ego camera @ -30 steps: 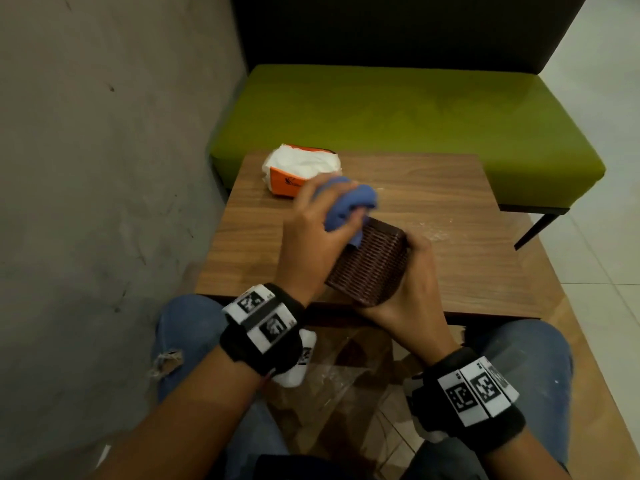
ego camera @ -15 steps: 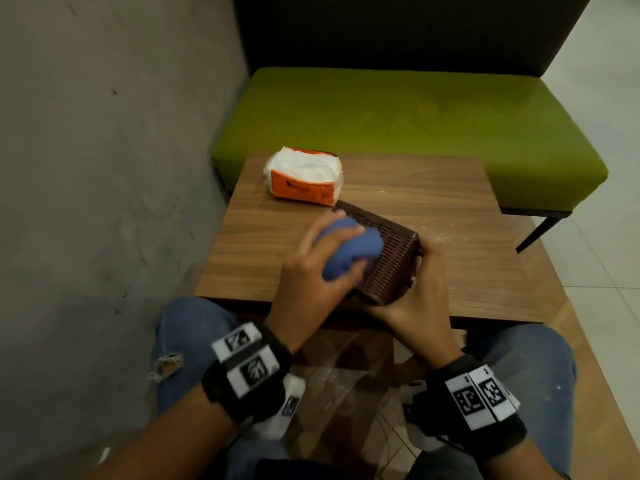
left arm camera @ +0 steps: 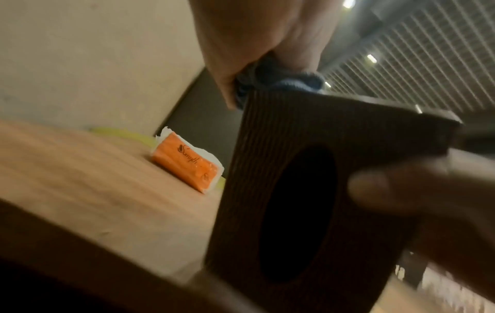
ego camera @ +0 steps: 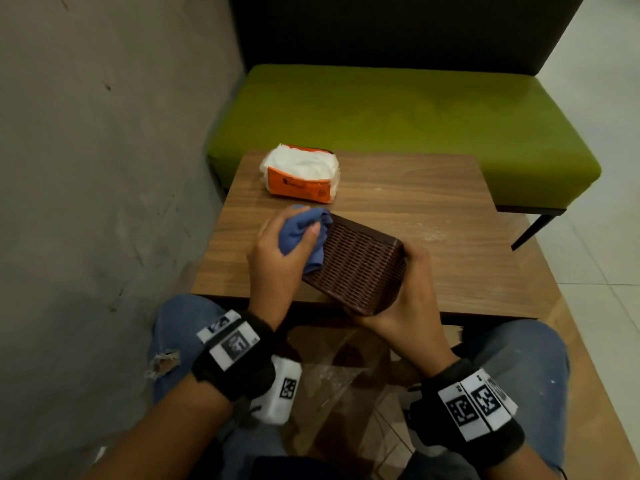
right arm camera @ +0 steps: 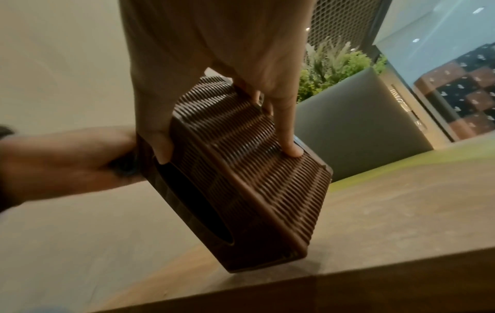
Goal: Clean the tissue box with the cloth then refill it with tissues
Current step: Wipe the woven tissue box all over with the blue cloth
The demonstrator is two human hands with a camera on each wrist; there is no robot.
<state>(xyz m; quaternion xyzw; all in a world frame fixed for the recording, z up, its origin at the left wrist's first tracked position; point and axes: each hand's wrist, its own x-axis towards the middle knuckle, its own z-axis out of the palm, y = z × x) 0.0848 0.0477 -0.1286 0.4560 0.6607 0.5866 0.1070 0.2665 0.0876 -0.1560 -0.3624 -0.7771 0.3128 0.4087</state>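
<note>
1. A dark brown, woven-textured rectangular tissue box [ego camera: 356, 268] is held tilted over the near edge of the wooden tabletop [ego camera: 433, 209], with one lower corner close to the wood; whether it touches cannot be told.
2. The box is gripped at its near right end by the right hand [ego camera: 412, 299]. In the right wrist view, the thumb is seen beside the oval opening and a finger [right arm camera: 289, 146] is pressed on the ribbed side, so the fingers are wrapped around the box.
3. The oval dispensing slot [left arm camera: 297, 213] is shown dark in the left wrist view; nothing can be made out inside it.
4. A crumpled blue cloth [ego camera: 304, 233] is bunched in the left hand [ego camera: 277, 261], whose fingers are curled around it. The cloth is pressed against the far left end of the box's broad woven face.
5. In the left wrist view, the cloth is seen squeezed between the hand and the upper edge of the box.
6. An orange-and-white soft plastic pack of tissues [ego camera: 301, 174] lies on the far left part of the tabletop, apart from the box and both hands, with white tissue showing at its top.
7. A green upholstered bench seat [ego camera: 415, 126] stands beyond the tabletop, and a grey concrete wall [ego camera: 104, 168] is at the left.
</note>
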